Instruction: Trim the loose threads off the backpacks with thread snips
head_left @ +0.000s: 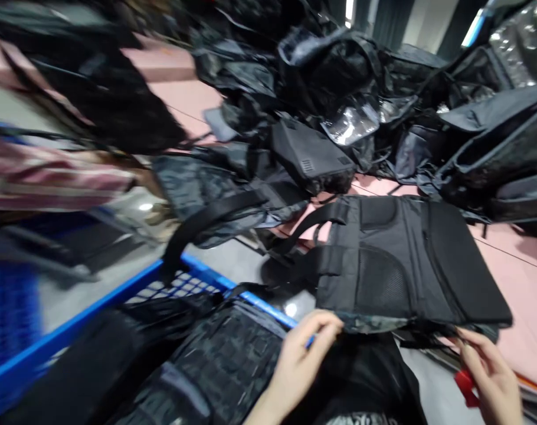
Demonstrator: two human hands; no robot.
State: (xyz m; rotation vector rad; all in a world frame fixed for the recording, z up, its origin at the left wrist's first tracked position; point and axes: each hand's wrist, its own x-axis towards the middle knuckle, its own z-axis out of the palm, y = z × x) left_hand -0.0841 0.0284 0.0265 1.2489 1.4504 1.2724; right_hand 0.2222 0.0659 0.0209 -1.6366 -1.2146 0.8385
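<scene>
A black backpack lies with its padded, mesh-panelled side facing up, over the near edge of a pink work surface. My left hand is closed at its near left corner, thumb and fingers pinching the camouflage-patterned edge. At the near right edge, my right hand is closed with fingertips on the backpack. A small red object shows under the right palm; its kind is unclear. Black straps trail off to the left from the backpacks.
A blue plastic crate at lower left holds dark backpacks. Unfinished black and camouflage bags heap across the pink surface behind. A co-worker's striped sleeve is at the left, blurred.
</scene>
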